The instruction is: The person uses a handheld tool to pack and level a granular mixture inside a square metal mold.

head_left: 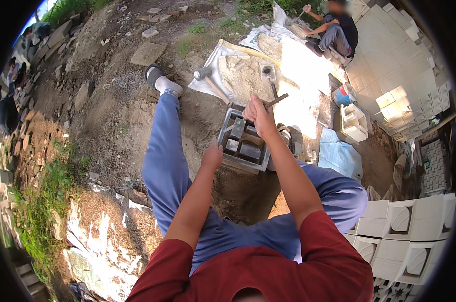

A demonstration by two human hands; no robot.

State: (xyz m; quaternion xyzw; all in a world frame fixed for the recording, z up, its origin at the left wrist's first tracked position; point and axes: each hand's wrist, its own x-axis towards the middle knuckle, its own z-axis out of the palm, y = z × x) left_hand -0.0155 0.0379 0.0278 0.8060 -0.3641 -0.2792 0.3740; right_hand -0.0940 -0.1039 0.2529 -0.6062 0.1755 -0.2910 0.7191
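Note:
Between my legs on the ground sits a grey metal mould (249, 152), a squarish frame divided into several compartments. My left hand (212, 155) is closed at its left edge, the fingers partly hidden. Over the mould's far right corner, my right hand (259, 117) is wrapped round a dark rod (278, 100) that sticks out to the right. What the rod's other end joins is hidden by the hand. Just beyond lies a mallet (202, 74) with a grey head and wooden handle, beside a heap of pale sandy powder (238, 75) on a white sheet.
A small block with a dark hole (267, 72) rests on the powder. To the right are a paint bucket (344, 94), a white block (354, 122) and a light blue sack (338, 153). Pale blocks (399, 221) are stacked lower right. Another person (338, 32) squats at far right.

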